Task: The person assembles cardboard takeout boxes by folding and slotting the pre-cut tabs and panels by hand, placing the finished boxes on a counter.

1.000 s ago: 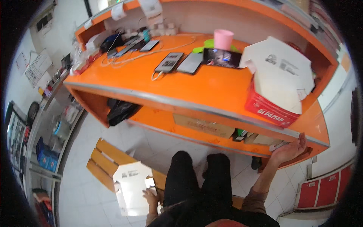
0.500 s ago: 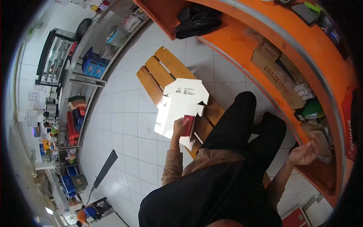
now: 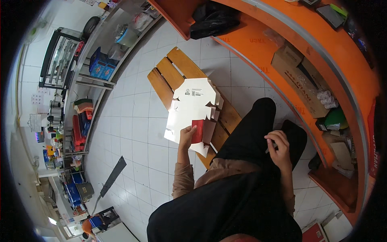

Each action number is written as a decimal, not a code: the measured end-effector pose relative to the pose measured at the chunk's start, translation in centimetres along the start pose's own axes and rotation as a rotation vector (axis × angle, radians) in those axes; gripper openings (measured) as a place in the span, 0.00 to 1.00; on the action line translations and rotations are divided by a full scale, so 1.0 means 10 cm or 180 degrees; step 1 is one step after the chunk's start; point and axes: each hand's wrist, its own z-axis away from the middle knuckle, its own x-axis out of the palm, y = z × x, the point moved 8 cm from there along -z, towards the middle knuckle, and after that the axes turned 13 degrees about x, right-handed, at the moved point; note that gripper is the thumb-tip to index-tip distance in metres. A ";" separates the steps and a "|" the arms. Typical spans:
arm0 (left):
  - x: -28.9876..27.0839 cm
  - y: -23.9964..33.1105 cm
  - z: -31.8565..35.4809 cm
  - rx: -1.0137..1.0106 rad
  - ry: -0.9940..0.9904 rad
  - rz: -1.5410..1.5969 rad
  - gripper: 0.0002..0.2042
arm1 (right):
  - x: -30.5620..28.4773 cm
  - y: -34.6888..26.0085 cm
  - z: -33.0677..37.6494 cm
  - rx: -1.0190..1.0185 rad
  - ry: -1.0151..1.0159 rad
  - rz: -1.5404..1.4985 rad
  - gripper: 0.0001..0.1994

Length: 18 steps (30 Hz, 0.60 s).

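Observation:
A flat, unfolded white cardboard box with notched edges and small dark print lies on the slatted wooden bench. Part of it is turned over as a red flap near its lower right corner. My left hand is closed on that flap's left edge, thumb on top. Its lower fingers are partly hidden. My right hand is raised over my right thigh, away from the cardboard. Its fingers are bent towards the thumb, around something small and pale that I cannot make out.
An orange counter curves along the right, with a brown cardboard carton on its shelf and a black plastic bag at the far end. Metal shelving lines the left. A dark long-bladed object stands out over the tiles.
My right hand has come from beside the counter's shelf, leftwards, to above my thigh. The red flap shows more fully as my left hand has shifted to its left edge.

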 end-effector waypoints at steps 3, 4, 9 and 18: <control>-0.15 0.15 0.02 0.0348 0.0218 -0.1024 0.11 | 0.15 0.06 0.04 0.0129 -0.0228 -0.0064 0.04; -0.10 0.20 0.01 0.0363 0.0209 -0.1019 0.11 | 0.20 0.10 0.04 0.0197 -0.0326 -0.0078 0.04; -0.03 0.18 0.01 0.0207 0.0100 -0.1032 0.09 | 0.87 -0.13 0.04 -0.0459 -0.0968 0.0437 0.13; 0.33 0.32 0.06 0.0727 -0.0068 -0.2754 0.10 | 2.76 0.54 0.15 -0.0729 -0.1813 0.1472 0.46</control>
